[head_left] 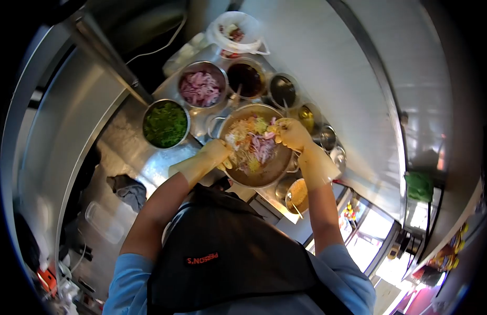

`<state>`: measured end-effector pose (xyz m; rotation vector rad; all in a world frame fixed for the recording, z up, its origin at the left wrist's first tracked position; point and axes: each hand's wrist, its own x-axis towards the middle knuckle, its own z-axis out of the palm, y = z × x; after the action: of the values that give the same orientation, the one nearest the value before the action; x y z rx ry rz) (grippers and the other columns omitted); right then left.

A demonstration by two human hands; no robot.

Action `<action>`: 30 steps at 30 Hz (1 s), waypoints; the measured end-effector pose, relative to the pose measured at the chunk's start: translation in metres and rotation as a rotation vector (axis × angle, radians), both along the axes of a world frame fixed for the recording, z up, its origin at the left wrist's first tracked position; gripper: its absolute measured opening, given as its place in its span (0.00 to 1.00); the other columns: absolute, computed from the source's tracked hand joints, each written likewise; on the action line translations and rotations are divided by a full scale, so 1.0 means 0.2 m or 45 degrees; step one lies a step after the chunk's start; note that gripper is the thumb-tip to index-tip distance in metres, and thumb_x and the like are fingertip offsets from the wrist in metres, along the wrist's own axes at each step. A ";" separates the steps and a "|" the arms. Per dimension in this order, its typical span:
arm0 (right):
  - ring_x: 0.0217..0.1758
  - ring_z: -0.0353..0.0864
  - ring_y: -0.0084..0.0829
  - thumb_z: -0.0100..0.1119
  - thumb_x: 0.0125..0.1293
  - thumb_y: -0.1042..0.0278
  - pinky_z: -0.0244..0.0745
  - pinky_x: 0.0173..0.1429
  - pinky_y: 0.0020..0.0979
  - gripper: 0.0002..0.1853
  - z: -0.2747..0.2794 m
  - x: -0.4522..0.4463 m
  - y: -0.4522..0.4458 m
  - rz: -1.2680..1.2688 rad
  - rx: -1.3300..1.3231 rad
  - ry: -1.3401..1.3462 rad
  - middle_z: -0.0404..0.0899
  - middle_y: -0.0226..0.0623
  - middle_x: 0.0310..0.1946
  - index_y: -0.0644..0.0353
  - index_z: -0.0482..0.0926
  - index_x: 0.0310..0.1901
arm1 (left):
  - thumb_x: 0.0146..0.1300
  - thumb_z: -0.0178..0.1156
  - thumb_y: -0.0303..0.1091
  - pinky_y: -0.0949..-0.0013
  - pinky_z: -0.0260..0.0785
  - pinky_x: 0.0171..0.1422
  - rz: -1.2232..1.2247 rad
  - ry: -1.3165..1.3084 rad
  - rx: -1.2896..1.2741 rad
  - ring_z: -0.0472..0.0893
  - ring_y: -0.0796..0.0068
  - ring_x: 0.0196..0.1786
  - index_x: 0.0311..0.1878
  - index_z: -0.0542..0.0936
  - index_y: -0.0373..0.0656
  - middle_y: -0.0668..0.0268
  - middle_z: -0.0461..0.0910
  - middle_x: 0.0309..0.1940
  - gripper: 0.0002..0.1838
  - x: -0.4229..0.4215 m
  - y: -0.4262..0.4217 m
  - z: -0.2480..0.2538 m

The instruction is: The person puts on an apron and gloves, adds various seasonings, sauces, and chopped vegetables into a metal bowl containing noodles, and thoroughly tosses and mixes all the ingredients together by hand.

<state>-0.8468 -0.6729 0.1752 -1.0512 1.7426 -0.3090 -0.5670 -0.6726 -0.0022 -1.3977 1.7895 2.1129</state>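
Note:
A wide metal pan [277, 165] holds separate heaps of shredded food, with sliced red onion [262, 147] near its middle. My gloved left hand [217, 153] is at the pan's left rim, its fingers curled; whether they grip the rim or something else is hidden. Over the pan's upper right side, my gloved right hand [290, 134] is closed on some sliced onion [272, 127], pinkish pieces showing at the fingertips. Both gloves are pale yellow.
Bowls of red onion [200, 88] and green leaves [165, 124] stand left of the pan. Behind it are a dark liquid container [245, 79] and a white tub [242, 22]. A bowl of tan crumbs [297, 197] is at lower right, a dark cloth [129, 192] at left.

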 end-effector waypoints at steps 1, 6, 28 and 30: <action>0.20 0.70 0.17 0.54 0.81 0.75 0.63 0.26 0.24 0.12 -0.07 0.02 -0.06 -0.015 -0.103 -0.129 0.86 0.34 0.27 0.65 0.89 0.50 | 0.82 0.51 0.43 0.59 0.88 0.42 0.037 -0.051 0.100 0.93 0.54 0.30 0.56 0.85 0.33 0.48 0.93 0.39 0.22 0.04 -0.03 0.17; 0.21 0.73 0.19 0.57 0.81 0.73 0.65 0.26 0.28 0.12 0.14 0.22 -0.26 0.176 -0.034 -0.140 0.85 0.31 0.25 0.64 0.91 0.46 | 0.81 0.51 0.44 0.59 0.88 0.44 0.060 -0.101 0.159 0.93 0.53 0.32 0.56 0.85 0.34 0.49 0.93 0.41 0.22 0.07 -0.04 0.25; 0.63 0.87 0.53 0.74 0.66 0.49 0.82 0.67 0.47 0.36 -0.35 0.88 -0.93 0.925 -0.598 0.655 0.87 0.57 0.61 0.58 0.80 0.73 | 0.74 0.56 0.38 0.54 0.85 0.56 -0.296 -0.055 -0.138 0.93 0.54 0.49 0.52 0.92 0.42 0.54 0.93 0.47 0.17 0.05 -0.01 -0.02; 0.61 0.87 0.53 0.72 0.67 0.52 0.82 0.66 0.47 0.31 -0.30 1.03 -0.89 0.896 -0.840 0.690 0.88 0.56 0.60 0.55 0.83 0.69 | 0.75 0.55 0.37 0.55 0.85 0.55 -0.379 -0.040 -0.534 0.92 0.53 0.50 0.52 0.91 0.41 0.54 0.92 0.48 0.17 0.05 0.02 -0.09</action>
<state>-0.6403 -0.8511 0.1161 -2.3152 1.6114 -0.1479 -0.5578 -0.6682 -0.0200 -1.1232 2.3517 1.6257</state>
